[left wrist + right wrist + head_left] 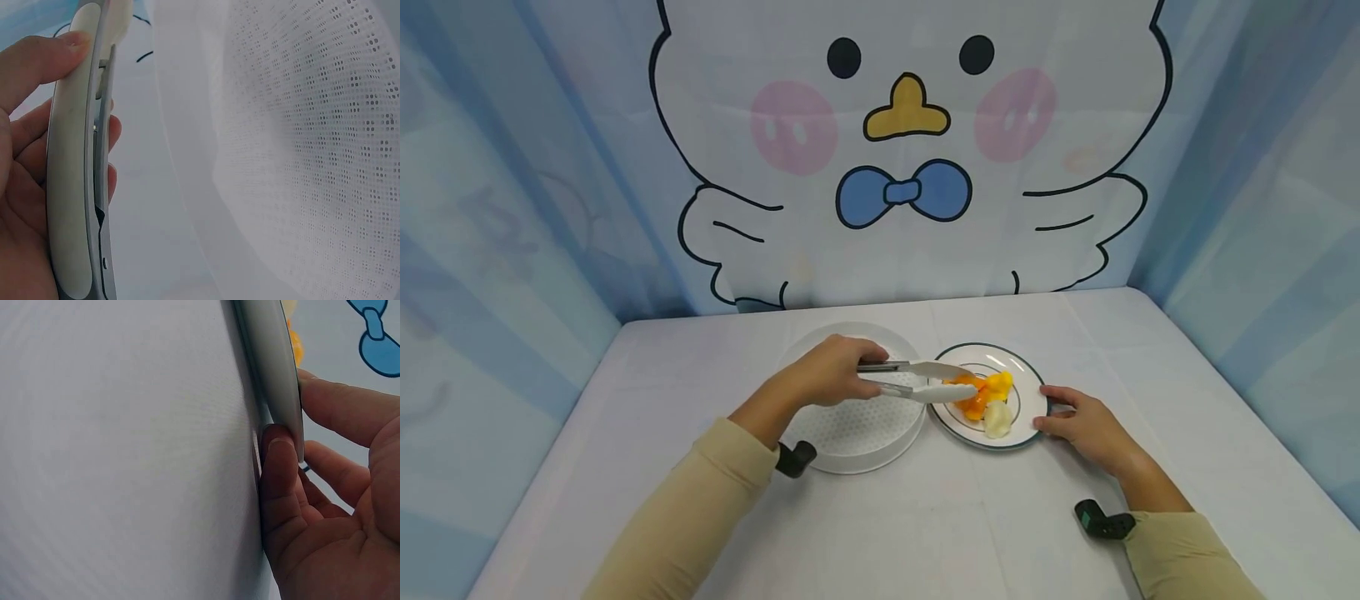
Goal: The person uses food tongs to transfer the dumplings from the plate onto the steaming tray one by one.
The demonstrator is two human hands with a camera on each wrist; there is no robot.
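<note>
My left hand (823,375) grips a pair of tongs (947,393) with metal handles and pale tips. In the left wrist view the thumb presses one side of the tongs (70,162) and fingers curl behind. The tips lie over glossy orange pieces (976,407) on a white plate (1027,408) with a dark rim line; whether they pinch a piece I cannot tell. A yellow piece (1000,383) and a pale, cream-coloured piece (997,419) sit beside them. My right hand (1086,427) pinches the plate's right edge, fingers above and below it in the right wrist view.
Under my left hand stands a round white basket (857,429) with a perforated bottom, just left of the plate. A white cloth (925,533) covers the table. Behind it hangs a curtain (910,258) with a cartoon figure, and blue curtains flank both sides.
</note>
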